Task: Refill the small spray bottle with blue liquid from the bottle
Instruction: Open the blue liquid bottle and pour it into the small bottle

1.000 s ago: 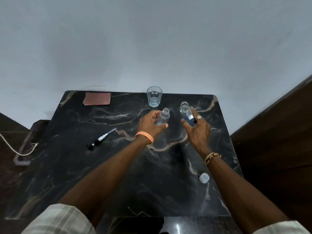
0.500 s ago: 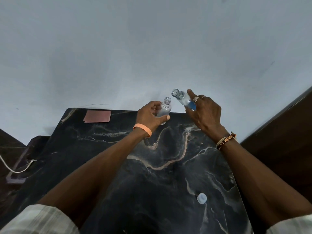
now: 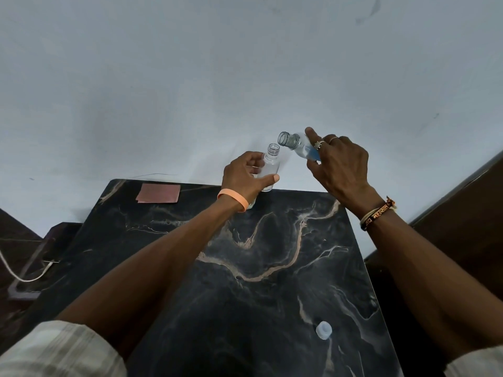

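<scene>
A person's left hand (image 3: 245, 178), just above centre of the frame, curls thumb and fingers round the small spray bottle (image 3: 269, 170). The bottle is held upright, its threaded neck uncapped and its body transparent. To the right, the right hand (image 3: 340, 164) wraps its fingers round the bottle (image 3: 298, 145), forefinger stretched along its side. This bottle is tipped to the left, its open mouth just above and right of the small bottle's neck but not touching it. The blue liquid (image 3: 313, 154) sits low in the tilted body, by the ringed fingers.

Both bottles are raised over the far edge of a black marbled surface (image 3: 245, 268), against a pale wall (image 3: 245, 63). An orange wristband (image 3: 234, 198) circles the left wrist, and woven bracelets (image 3: 377, 214) the right. A white cap (image 3: 324, 330) lies on the surface at lower right. A copper-coloured card (image 3: 159, 193) lies at the surface's upper left corner. A white cable (image 3: 16, 270) trails at the left edge of the frame.
</scene>
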Available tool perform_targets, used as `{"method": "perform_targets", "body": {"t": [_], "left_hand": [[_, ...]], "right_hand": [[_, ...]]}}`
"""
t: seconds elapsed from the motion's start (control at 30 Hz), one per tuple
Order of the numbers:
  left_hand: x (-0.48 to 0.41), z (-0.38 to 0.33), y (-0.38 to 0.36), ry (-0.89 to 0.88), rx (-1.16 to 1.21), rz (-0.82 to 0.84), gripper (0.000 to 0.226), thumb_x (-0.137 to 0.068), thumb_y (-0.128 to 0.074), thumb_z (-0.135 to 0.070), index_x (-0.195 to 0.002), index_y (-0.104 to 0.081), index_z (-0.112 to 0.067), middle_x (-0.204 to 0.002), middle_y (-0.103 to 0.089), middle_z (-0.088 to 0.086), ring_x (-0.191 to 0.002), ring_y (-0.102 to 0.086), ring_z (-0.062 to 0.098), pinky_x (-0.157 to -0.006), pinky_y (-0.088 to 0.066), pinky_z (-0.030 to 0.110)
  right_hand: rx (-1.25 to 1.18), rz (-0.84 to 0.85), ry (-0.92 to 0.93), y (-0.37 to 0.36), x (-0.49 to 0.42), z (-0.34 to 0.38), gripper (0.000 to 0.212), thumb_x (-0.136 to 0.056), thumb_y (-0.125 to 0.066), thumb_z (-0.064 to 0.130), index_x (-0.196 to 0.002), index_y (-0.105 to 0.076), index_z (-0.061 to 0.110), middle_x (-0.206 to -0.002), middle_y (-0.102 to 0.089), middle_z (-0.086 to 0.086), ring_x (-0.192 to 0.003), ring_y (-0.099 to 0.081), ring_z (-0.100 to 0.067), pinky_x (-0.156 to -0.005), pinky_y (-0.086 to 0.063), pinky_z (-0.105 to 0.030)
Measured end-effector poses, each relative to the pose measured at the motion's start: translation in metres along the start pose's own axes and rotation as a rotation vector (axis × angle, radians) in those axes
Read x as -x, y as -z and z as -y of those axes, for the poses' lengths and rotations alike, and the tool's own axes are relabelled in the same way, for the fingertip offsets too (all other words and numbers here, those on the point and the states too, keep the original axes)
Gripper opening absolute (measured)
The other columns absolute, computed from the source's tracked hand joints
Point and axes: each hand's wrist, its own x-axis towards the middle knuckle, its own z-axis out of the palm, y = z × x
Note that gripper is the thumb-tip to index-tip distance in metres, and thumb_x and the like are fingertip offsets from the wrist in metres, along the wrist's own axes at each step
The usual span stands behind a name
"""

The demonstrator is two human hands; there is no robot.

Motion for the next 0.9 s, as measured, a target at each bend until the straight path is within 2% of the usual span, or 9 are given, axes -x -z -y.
{"method": "perform_targets", "body": {"t": [0.33, 0.47, 0.7, 0.83, 0.9], "left_hand": [[-0.003, -0.003, 0.001, -0.013, 0.014, 0.004, 0.061, -0.065, -0.086, -0.039, -0.118, -0.061, -0.021, -0.114, -0.069, 0.000, -0.095, -0.067, 0.016, -0.085, -0.056, 0.030], [-0.003, -0.002, 0.003, -0.020, 0.007, 0.005, 0.060, -0.065, -0.086, -0.040, -0.116, -0.061, -0.022, -0.112, -0.069, -0.001, -0.093, -0.066, 0.014, -0.079, -0.053, 0.022], [-0.002, -0.003, 0.004, -0.036, 0.008, 0.003, 0.060, -0.065, -0.085, -0.042, -0.117, -0.061, -0.022, -0.112, -0.069, -0.001, -0.092, -0.067, 0.015, -0.080, -0.054, 0.024], [0.001, -0.003, 0.004, -0.035, 0.020, 0.001, 0.061, -0.063, -0.086, -0.043, -0.116, -0.062, -0.023, -0.109, -0.070, -0.003, -0.090, -0.067, 0.012, -0.075, -0.053, 0.017], [0.002, -0.002, 0.004, -0.031, 0.028, -0.002, 0.061, -0.062, -0.087, -0.043, -0.115, -0.062, -0.024, -0.106, -0.070, -0.004, -0.089, -0.067, 0.011, -0.075, -0.054, 0.019]], "right_hand": [[0.054, -0.024, 0.045, 0.014, -0.004, -0.002, 0.056, -0.088, -0.064, 0.023, -0.142, -0.052, 0.019, -0.086, -0.066, -0.013, -0.071, -0.059, -0.034, -0.054, -0.029, -0.029], [0.059, -0.032, 0.060, 0.019, -0.004, -0.001, 0.055, -0.086, -0.066, 0.021, -0.140, -0.054, 0.017, -0.084, -0.066, -0.014, -0.069, -0.059, -0.035, -0.054, -0.029, -0.029], [0.078, -0.015, 0.072, 0.024, -0.004, -0.002, 0.056, -0.088, -0.064, 0.020, -0.143, -0.050, 0.018, -0.089, -0.067, -0.015, -0.074, -0.059, -0.035, -0.057, -0.032, -0.031], [0.090, -0.018, 0.071, 0.027, -0.003, 0.000, 0.056, -0.088, -0.062, 0.018, -0.143, -0.049, 0.019, -0.091, -0.067, -0.014, -0.076, -0.059, -0.036, -0.058, -0.032, -0.032], [0.092, -0.017, 0.075, 0.028, -0.003, 0.001, 0.057, -0.088, -0.061, 0.017, -0.144, -0.048, 0.019, -0.093, -0.067, -0.015, -0.076, -0.058, -0.036, -0.059, -0.031, -0.033]]}}
